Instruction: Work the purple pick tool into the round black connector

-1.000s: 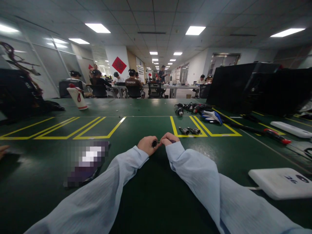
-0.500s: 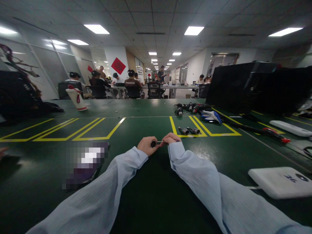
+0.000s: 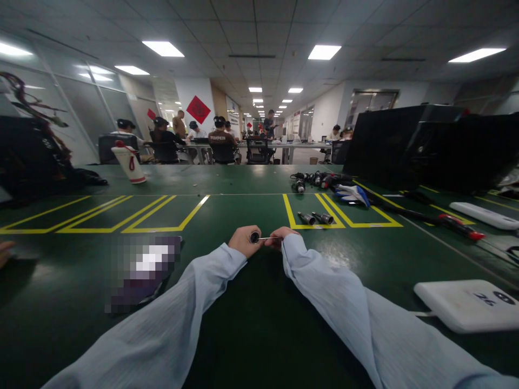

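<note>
My left hand point(image 3: 244, 241) is closed around a round metal connector point(image 3: 254, 237), its dark open end facing me. My right hand point(image 3: 280, 236) pinches a thin metal rod point(image 3: 265, 238) that looks like a small screwdriver's shaft. The rod's tip reaches the side of the connector; whether it sits in a screw there is too small to tell. My right fingers hide the rod's other end. Two similar metal connectors point(image 3: 307, 218) lie beyond my hands, inside a yellow-taped box on the green table point(image 3: 243, 324).
Dark cabled parts point(image 3: 299, 186) and a blue-and-white glove point(image 3: 352, 194) lie at the back right. A red-and-black-handled tool point(image 3: 460, 227) and a white device point(image 3: 466, 305) are on the right. A blurred-out phone-like object point(image 3: 141, 275), a white cup point(image 3: 128, 163) and another person's hand point(image 3: 5, 253) are left.
My right hand has shifted slightly and turned, with its fingers now lower around the rod. My left hand and the connector stay nearly in place.
</note>
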`<action>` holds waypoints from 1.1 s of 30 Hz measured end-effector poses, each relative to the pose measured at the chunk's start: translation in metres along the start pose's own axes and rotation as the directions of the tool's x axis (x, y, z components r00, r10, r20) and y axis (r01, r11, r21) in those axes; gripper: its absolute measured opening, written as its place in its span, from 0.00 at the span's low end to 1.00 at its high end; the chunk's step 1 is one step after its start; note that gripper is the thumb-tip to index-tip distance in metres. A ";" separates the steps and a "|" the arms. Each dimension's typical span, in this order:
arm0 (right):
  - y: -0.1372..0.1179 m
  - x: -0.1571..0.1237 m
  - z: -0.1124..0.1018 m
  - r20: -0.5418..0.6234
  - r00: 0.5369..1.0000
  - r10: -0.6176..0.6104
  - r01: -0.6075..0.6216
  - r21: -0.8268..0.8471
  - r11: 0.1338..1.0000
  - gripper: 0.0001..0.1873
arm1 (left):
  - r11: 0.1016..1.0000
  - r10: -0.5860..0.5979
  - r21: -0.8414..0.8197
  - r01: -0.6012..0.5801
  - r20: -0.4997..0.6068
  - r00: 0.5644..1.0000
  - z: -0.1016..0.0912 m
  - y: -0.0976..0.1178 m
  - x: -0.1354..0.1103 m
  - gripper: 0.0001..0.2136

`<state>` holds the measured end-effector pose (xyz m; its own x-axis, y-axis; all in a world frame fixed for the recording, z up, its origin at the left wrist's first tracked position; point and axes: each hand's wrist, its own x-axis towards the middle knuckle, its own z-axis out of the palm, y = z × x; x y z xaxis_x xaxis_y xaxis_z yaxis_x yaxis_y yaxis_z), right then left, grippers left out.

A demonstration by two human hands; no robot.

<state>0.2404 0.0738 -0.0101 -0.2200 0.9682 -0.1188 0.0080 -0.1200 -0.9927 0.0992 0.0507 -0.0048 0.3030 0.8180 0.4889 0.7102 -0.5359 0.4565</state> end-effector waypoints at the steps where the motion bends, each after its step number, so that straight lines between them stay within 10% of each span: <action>1: 0.000 0.002 0.001 0.007 0.998 0.068 -0.068 0.002 0.998 0.16 | 1.000 -0.002 -0.004 0.002 -0.002 1.000 0.000 -0.001 0.000 0.04; 4: -0.001 -0.002 0.001 -0.002 0.984 0.178 -0.178 0.022 0.984 0.10 | 1.000 -0.007 -0.007 0.007 -0.009 1.000 0.000 -0.001 0.001 0.04; 12: -0.009 -0.032 0.001 -0.074 0.995 -0.069 0.082 0.182 0.980 0.07 | 1.000 0.002 0.022 -0.002 -0.013 1.000 -0.001 0.002 -0.001 0.04; 23: -0.011 -0.024 0.010 -0.115 0.987 0.113 -0.081 0.247 0.965 0.10 | 0.999 -0.013 0.035 0.014 -0.040 0.999 -0.002 0.002 0.000 0.05; 33: -0.008 -0.046 0.011 -0.129 0.969 -0.209 0.234 0.228 0.945 0.04 | 1.000 -0.026 -0.008 0.026 -0.038 0.999 -0.003 0.002 0.000 0.05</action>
<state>0.2396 0.0275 0.0040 -0.0891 0.9920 0.0897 -0.2665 0.0630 -0.9618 0.0989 0.0494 -0.0018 0.2605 0.8232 0.5044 0.7129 -0.5163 0.4745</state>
